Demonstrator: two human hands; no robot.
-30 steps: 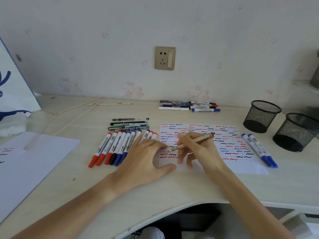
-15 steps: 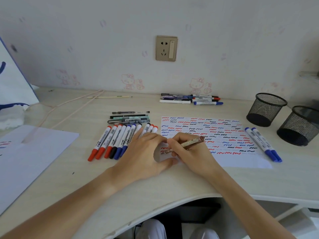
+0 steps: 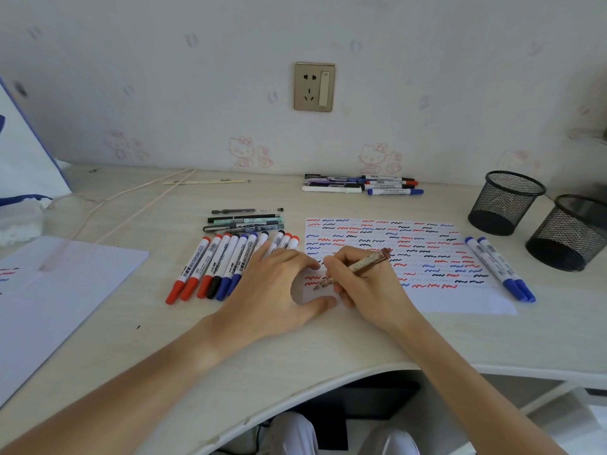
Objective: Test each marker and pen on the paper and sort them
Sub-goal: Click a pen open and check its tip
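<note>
A white paper (image 3: 460,300) covered with red, blue and black squiggles lies on the desk. My right hand (image 3: 364,284) grips a brown patterned pen (image 3: 358,266) with its tip down on the paper's lower left part. My left hand (image 3: 276,290) lies flat with spread fingers on the paper's left edge, holding it down. A row of several red, black and blue whiteboard markers (image 3: 216,267) lies left of the paper, partly under my left hand. Several thin pens (image 3: 246,220) lie behind that row. Two blue markers (image 3: 499,267) lie right of the paper.
Another group of pens and markers (image 3: 361,185) lies by the wall. Two black mesh cups (image 3: 505,201) (image 3: 571,231) stand at the right. A second white sheet (image 3: 49,297) lies at the left, with a cord (image 3: 131,205) and a white bag (image 3: 23,169) behind it.
My right hand has moved the brown pen down and left across the paper, bringing its tip onto the lower left part. My left hand stays pressed on the paper's edge.
</note>
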